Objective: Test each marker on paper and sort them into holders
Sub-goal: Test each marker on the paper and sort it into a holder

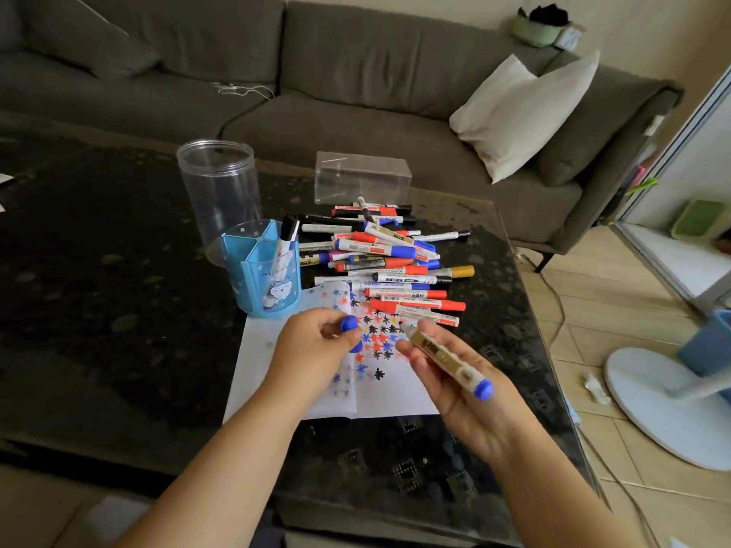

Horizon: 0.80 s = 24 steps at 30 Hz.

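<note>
I am holding the uncapped marker (pixel 447 357) in my right hand (pixel 466 389), fingers curled round its barrel above the paper (pixel 277 369) on the desk (pixel 118 310), while my left hand (pixel 316 342) is pinching its blue cap (pixel 349 323), so I judge testing is underway and recapping, then sorting into the blue holder (pixel 261 270), is coming next.

Left hand (pixel 316 342) pinches with curled fingers — right hand (pixel 459 373) grips, palm up.

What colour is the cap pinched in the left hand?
Blue: small round cap, left hand, head view.
</note>
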Available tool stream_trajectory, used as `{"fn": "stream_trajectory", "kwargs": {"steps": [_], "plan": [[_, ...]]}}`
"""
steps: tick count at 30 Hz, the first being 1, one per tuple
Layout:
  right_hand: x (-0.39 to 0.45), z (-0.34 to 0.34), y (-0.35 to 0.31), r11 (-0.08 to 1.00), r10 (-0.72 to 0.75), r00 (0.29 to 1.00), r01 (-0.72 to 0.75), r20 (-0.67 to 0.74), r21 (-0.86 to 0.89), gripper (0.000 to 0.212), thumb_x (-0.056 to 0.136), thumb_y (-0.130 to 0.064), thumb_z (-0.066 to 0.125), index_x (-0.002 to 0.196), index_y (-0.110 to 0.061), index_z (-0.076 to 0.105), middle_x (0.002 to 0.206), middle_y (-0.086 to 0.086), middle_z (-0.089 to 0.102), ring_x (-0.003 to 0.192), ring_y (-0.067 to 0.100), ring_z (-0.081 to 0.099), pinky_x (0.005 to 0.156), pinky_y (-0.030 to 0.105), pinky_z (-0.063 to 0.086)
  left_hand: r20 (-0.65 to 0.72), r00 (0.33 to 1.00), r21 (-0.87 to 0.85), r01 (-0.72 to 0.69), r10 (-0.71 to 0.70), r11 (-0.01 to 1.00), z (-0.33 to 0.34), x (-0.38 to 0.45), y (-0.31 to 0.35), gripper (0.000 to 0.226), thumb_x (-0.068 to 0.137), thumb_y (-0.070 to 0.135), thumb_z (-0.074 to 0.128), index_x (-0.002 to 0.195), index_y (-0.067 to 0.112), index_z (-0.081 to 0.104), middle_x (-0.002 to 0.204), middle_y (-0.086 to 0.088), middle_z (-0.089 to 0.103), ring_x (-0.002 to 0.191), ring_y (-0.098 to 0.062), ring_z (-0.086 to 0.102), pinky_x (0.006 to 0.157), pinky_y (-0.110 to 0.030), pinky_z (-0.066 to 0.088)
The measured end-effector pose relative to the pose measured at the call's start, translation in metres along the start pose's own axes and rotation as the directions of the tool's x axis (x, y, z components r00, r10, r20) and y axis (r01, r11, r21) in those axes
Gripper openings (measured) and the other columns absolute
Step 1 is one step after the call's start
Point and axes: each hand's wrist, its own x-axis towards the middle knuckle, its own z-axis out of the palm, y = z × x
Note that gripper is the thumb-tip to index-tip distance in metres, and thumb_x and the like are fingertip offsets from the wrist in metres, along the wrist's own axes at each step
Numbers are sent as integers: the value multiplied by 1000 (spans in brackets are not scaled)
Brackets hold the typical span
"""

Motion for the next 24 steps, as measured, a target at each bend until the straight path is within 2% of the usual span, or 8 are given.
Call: {"fn": "stream_trajectory", "kwargs": {"steps": [3,6,9,10,13,17,20,24], "plan": [[10,-12,5,991,-51,998,54,32,-119,24,79,5,54,92,-4,72,89,22,70,69,20,69,62,23,58,-3,999,49,-46,47,998,8,9,-9,20,80,12,70,76,31,62,81,6,69,81,-13,64,74,-29,48],[21,-26,18,965,-119,988,138,97,-223,26,75,8,66,92,-12,68,79,16,66,67,16,62,62,21,55,-3,999,27,-51,51,998,13,10,-25,23,77,13,72,75,33,63,78,4,70,78,-15,65,71,-30,49],[29,-38,29,978,-146,973,169,182,-119,40,56,-23,90,88,-16,66,72,8,57,62,12,54,55,21,48,7,996,57,-85,85,995,12,10,-30,24,76,15,73,75,36,62,75,6,69,72,-11,63,68,-26,49],[31,-40,31,970,-167,967,196,192,-144,41,58,-34,88,86,-17,63,69,6,54,58,11,50,53,20,44,11,994,76,-109,109,991,11,11,-29,26,76,14,74,73,37,61,73,7,68,70,-10,61,66,-22,48],[34,-39,34,847,-269,952,305,144,-436,39,71,-54,68,80,-19,55,59,3,51,51,12,41,48,20,34,47,988,131,-149,144,980,9,13,-24,29,75,15,74,71,39,58,73,9,66,66,-5,58,62,-14,44],[40,-34,37,614,-421,907,305,24,-728,27,78,-43,51,76,-16,55,52,-2,43,52,11,39,49,22,29,93,984,180,-164,149,970,8,8,-25,22,73,17,75,82,34,64,78,13,66,72,-2,60,67,-14,44],[43,-37,39,469,-499,866,306,37,-828,26,87,-32,58,70,-12,53,54,-5,46,52,6,40,50,18,31,102,982,189,-176,159,966,7,5,-28,23,73,17,76,77,36,64,76,15,66,72,0,60,68,-12,45],[47,-39,42,384,-555,830,308,49,-871,22,83,-11,65,68,-5,49,55,-5,48,51,1,40,50,13,33,111,977,229,-202,181,952,9,4,-29,30,72,15,77,70,39,59,69,18,62,73,7,57,63,-2,40]]}}
